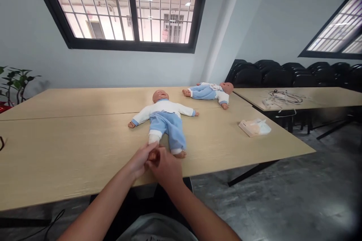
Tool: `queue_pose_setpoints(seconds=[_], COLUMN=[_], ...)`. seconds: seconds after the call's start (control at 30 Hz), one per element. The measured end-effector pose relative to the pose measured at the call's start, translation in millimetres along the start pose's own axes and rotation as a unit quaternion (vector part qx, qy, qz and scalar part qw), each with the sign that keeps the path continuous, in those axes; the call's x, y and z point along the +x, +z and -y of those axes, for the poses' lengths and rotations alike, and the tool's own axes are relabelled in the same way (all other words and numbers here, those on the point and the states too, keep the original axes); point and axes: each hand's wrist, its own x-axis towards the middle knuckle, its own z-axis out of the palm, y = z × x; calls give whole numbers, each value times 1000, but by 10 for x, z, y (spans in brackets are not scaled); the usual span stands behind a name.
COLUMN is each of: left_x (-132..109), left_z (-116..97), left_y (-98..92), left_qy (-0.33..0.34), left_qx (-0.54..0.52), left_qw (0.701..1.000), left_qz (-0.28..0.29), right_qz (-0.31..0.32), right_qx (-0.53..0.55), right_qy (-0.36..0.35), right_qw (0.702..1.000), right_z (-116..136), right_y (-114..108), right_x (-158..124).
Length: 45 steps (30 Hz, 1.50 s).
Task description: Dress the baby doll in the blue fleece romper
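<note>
A baby doll [165,117] in a white top and blue trousers lies on its back on the wooden table [70,147], head away from me. My left hand [140,161] and my right hand [164,165] meet at the doll's bare foot near the table's front edge. Both hands are closed around that foot, with the leg's white cuff just above my fingers. The doll's other foot rests on the table just right of my right hand.
A second doll [210,91] in the same clothes lies farther back on the right. A tissue pack [254,127] sits near the table's right edge. Cables [283,98] lie on a neighbouring table, black chairs [283,71] stand behind it, and a plant [14,83] is at far left.
</note>
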Motion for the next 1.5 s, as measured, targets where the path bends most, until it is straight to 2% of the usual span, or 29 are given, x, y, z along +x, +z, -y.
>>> queue_pose_setpoints(seconds=[0.07,0.13,0.2,0.27,0.3,0.33,0.37,0.43,0.5,0.53,0.63,0.67,0.7,0.8,0.9,1.0,1.1,1.23,1.3,1.37,1.43,1.5], left_x=[-125,-148,-120,-87,-80,-83,-98,-170,-290,-360,-527,-551,-556,-480,-370,-336,-387,-465,-487,-512,-559,-632], left_z=[27,19,-2,-23,-31,-34,-33,-10,47,89,229,269,298,313,246,176,132,50,-24,-117,-218,-309], left_y=[-81,-155,-228,-295,-320,-334,-333,-272,-135,-48,191,236,256,169,-28,-206,-336,-463,-522,-595,-692,-814], left_qy=[-24,5,53,110,146,184,222,302,366,383,361,349,343,355,364,364,352,325,312,302,290,275], left_qx=[-26,-23,21,113,170,227,276,350,378,377,356,357,364,402,417,411,394,308,248,188,134,91], left_qw=[999,1000,997,984,970,951,929,876,834,827,860,865,865,837,822,824,831,866,888,907,921,933], left_qz=[14,-9,-44,-77,-91,-101,-109,-138,-167,-165,-63,-44,-44,-107,-135,-142,-173,-224,-228,-226,-221,-213], right_qz=[-21,-79,-155,-190,-173,-140,-106,-57,-38,-33,-21,-16,-10,14,27,38,54,50,51,83,120,130], right_qx=[40,77,129,230,312,405,483,567,590,598,616,626,638,668,670,661,638,601,599,593,547,480], right_qy=[-108,-153,-91,59,133,192,229,251,246,244,233,224,214,189,188,186,176,144,126,98,66,52], right_qw=[993,982,975,953,925,883,838,782,768,762,752,747,740,719,718,726,748,785,789,795,826,866], right_z=[-57,-211,-436,-673,-778,-867,-935,-1008,-1005,-982,-870,-829,-790,-697,-637,-593,-559,-555,-582,-636,-718,-824], right_y=[49,-18,-150,-270,-308,-328,-330,-291,-214,-170,-34,8,47,148,233,303,328,259,187,100,7,-72], right_x=[-107,-154,-81,116,244,375,501,703,819,848,884,896,915,1008,1106,1152,1153,1136,1117,1090,1066,1068])
